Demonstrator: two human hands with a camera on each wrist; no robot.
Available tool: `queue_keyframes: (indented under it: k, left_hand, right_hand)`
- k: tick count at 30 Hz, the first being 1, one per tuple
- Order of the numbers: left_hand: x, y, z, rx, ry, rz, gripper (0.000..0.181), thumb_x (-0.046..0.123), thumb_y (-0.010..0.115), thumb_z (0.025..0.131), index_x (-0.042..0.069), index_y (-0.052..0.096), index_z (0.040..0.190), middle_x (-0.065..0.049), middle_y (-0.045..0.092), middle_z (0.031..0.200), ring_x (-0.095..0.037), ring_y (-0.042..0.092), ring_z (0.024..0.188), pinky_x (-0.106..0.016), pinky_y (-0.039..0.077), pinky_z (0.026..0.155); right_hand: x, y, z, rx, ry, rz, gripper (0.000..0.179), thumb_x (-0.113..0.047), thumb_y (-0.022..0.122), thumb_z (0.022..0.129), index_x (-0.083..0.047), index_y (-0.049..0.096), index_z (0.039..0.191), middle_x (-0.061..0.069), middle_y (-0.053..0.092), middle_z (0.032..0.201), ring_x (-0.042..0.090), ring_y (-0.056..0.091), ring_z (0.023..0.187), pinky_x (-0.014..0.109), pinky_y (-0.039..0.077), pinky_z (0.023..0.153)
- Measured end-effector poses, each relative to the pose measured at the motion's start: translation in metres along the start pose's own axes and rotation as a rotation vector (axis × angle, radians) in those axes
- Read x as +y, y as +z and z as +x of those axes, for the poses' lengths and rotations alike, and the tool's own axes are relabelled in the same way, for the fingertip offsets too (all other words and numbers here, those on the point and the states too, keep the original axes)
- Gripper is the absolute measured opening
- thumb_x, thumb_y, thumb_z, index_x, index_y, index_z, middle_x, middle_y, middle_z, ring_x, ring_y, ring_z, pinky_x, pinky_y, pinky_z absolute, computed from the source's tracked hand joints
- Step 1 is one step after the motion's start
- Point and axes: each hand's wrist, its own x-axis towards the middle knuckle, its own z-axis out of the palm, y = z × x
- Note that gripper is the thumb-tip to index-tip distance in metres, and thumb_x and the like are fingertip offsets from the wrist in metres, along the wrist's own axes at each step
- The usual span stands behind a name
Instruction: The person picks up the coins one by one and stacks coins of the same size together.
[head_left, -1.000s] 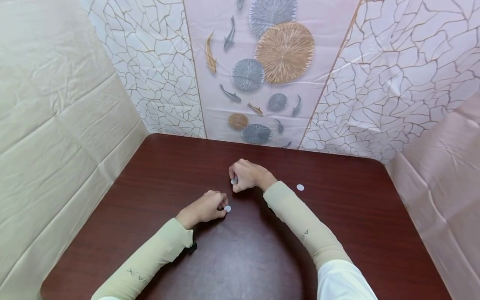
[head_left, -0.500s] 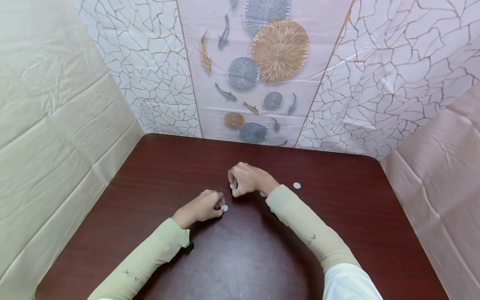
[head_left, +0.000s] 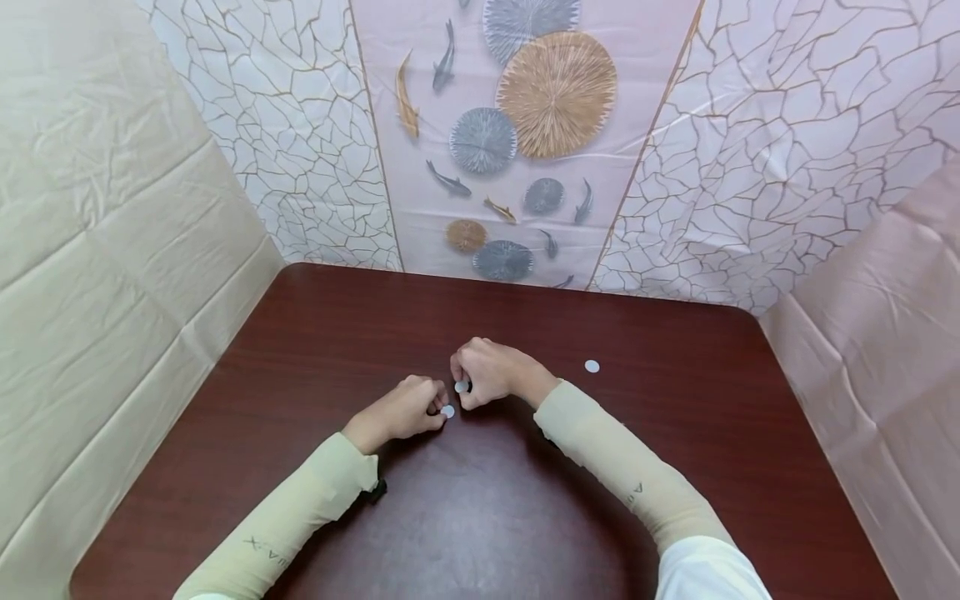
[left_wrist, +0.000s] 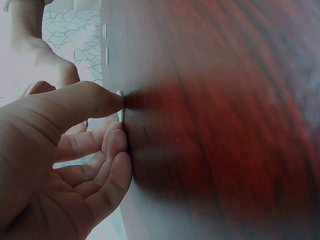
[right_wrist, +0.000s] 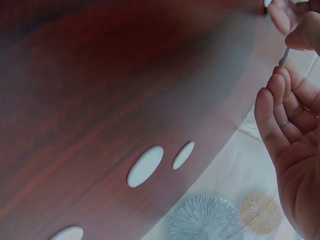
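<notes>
My left hand (head_left: 401, 410) rests low at the table's middle, its thumb and fingers pinching a small white round disc (head_left: 447, 412) by the edges. In the left wrist view that disc (left_wrist: 120, 107) lies flat at the table surface. Just beyond and to the right, my right hand (head_left: 491, 371) pinches another white disc (head_left: 462, 387) between thumb and fingertips. The right wrist view has this disc (right_wrist: 284, 57) edge-on, held off the table. A small gap separates the two held discs.
A loose white disc (head_left: 592, 366) lies on the dark red-brown table (head_left: 720, 433), right of my right hand. The right wrist view has more discs on the table, one large-looking disc (right_wrist: 145, 167) and a narrower disc (right_wrist: 183, 155). Patterned cloth (head_left: 300, 133) hangs behind the table.
My right hand has come nearer to me with its disc, closer to the left hand's disc. The left hand keeps its hold almost in place. The head view has shifted slightly.
</notes>
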Motion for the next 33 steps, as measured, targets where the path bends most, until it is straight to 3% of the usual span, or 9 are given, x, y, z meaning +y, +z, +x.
queue_keyframes:
  k: [15,33]
  left_hand:
    - [-0.001,-0.001,-0.001,0.034,0.033,0.027,0.009,0.007,0.076,0.090,0.006,0.069,0.095,-0.002,0.071,0.086,-0.009,0.063,0.076,-0.018,0.050,0.067]
    - [-0.002,0.001,0.001,0.056,0.030,0.034,0.011,0.009,0.079,0.087,0.008,0.068,0.091,0.002,0.067,0.081,-0.005,0.055,0.071,-0.020,0.048,0.066]
  right_hand:
    - [-0.020,0.015,-0.004,0.019,-0.059,0.025,0.016,-0.022,0.082,0.073,-0.014,0.074,0.085,-0.006,0.073,0.079,0.001,0.064,0.070,0.014,0.051,0.064]
    - [-0.028,0.029,-0.010,0.090,-0.007,0.041,0.018,-0.023,0.085,0.075,-0.013,0.073,0.085,-0.006,0.072,0.080,0.002,0.063,0.071,0.015,0.051,0.065]
